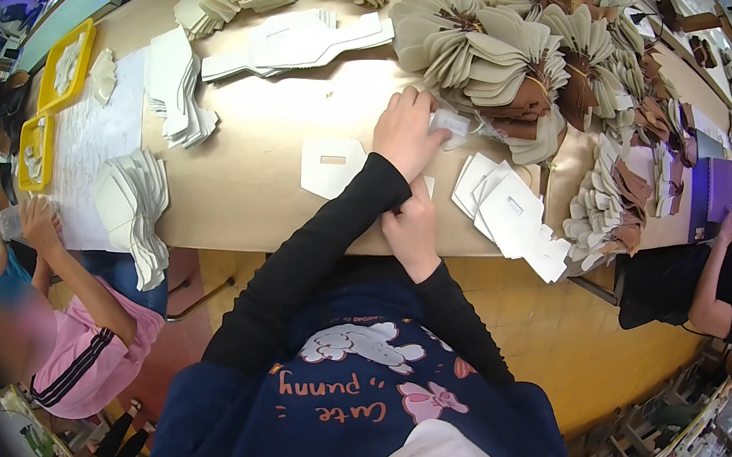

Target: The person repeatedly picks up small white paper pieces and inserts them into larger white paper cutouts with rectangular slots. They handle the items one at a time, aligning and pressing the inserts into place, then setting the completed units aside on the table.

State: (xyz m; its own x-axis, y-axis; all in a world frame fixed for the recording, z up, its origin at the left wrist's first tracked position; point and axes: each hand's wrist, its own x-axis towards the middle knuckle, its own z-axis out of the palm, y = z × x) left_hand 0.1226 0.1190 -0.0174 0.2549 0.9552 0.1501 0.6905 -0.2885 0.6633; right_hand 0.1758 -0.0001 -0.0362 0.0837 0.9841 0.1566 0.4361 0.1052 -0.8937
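Observation:
My left arm crosses over my right. My left hand (409,133) is curled at the edge of a small clear plastic bag (453,128) with pale labels in it, its thumb pressed on the bag. Just below, my right hand (411,231) has its fingers closed; what they hold, if anything, is hidden. A white edge peeks out beside its fingertips. Left of my forearm lies a flat white piece (315,176) with a rectangular slot, partly covered by my sleeve. A fanned stack of similar white pieces (512,214) lies to the right, near the table edge.
Bundles of cream and brown pieces (505,55) crowd the far right of the brown-covered table (250,183). White stacks (133,203) and yellow trays (66,65) stand at the left. A person in pink (101,321) sits left; another in black (727,282) sits right.

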